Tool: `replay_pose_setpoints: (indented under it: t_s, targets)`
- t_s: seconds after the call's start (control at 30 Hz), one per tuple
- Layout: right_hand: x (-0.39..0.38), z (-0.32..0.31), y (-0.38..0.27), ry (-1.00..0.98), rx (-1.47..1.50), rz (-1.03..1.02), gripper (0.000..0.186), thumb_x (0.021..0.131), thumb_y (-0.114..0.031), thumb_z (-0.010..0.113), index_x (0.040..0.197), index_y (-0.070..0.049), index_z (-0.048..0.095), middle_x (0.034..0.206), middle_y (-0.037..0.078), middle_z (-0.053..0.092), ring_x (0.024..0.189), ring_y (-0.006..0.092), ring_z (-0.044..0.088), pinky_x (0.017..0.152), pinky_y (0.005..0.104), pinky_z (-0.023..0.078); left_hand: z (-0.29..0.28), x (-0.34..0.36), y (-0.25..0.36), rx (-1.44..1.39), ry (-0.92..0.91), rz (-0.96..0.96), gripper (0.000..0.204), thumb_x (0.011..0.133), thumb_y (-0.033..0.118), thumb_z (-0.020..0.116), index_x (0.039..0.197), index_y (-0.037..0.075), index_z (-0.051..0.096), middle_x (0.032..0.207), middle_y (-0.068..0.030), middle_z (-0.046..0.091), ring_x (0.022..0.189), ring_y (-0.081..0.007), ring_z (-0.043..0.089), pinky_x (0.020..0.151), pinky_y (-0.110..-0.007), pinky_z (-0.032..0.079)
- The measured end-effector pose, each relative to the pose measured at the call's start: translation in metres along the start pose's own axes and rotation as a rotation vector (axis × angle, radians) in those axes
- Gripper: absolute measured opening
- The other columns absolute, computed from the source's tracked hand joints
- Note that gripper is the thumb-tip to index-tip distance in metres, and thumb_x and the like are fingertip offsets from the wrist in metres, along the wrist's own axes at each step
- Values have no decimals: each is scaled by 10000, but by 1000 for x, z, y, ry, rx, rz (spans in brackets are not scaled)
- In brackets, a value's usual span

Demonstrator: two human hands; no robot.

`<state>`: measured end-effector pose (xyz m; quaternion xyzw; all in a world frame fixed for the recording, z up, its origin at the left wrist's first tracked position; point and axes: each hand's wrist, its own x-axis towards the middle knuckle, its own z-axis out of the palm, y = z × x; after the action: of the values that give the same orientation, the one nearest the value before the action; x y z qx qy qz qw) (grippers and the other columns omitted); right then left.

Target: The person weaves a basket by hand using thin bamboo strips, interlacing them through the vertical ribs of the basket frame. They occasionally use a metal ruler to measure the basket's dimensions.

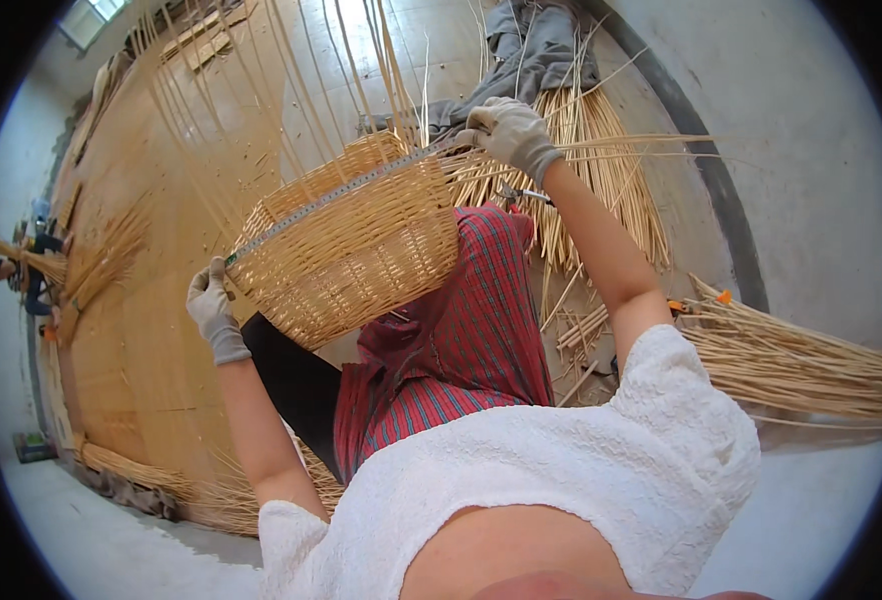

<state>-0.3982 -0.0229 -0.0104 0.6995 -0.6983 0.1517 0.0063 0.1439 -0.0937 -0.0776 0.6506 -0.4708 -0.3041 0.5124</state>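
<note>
Half-woven pale wicker basket (351,245): light, stiff, brittle upright stakes. Metal tape measure (346,190) stretched across rim, pinched between gloved left hand (213,310) and right hand (506,130).

basket (356,250): woven wicker, rough, matt | tape measure (341,190): metal | gloves (506,130): grey cloth | apron (461,340): red-striped cloth

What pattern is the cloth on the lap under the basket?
Red plaid cloth, seen in the head view.

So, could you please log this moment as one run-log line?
left hand: holds tape end at basket rim | right hand: holds measuring tape taut | wicker basket: unfinished, on lap
</note>
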Motion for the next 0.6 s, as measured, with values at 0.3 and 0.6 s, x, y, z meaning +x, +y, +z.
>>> replay_pose_setpoints:
  t_s: [0.3,0.6]
  targets:
    - [3,9,8,-63,-13,8,435,917,-522,651,1080,-127,727,1078,107,695,1078,313,649,952,417,495,5,-10,10,27,33,45,275,875,300,835,889,47,729,752,-6,680,525,-71,489,456,-244,388]
    - [-24,-26,-26,346,90,-301,294,908,-376,693,977,-91,709,891,99,681,930,308,656,855,419,501,0,-6,-2,-187,192,152,301,954,295,751,1071,26,684,920,-41,676,582,-76,521,467,-251,430]
